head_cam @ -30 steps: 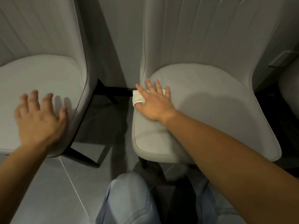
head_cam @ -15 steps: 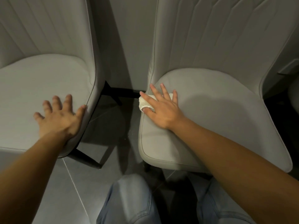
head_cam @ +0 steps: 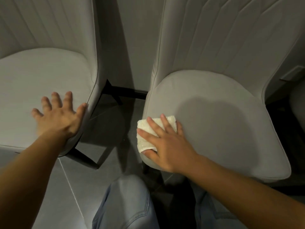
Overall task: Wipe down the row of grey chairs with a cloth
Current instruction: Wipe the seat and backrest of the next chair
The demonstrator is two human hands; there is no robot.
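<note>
Right hand (head_cam: 166, 142) flat, palm pressing folded white cloth (head_cam: 149, 129) onto left front edge of right chair seat (head_cam: 231, 123) (soft, light, likely bunches; pin under palm). Left hand (head_cam: 57, 118) open, empty, braced on left chair seat (head_cam: 33, 80)

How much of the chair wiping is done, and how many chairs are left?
No chair can be called done; wiped fabric looks like unwiped. In hand: the right hand presses the white cloth on the right chair's seat, front left edge. The left hand rests flat on the left chair's seat. Backrests and a third chair probably remain.
</note>
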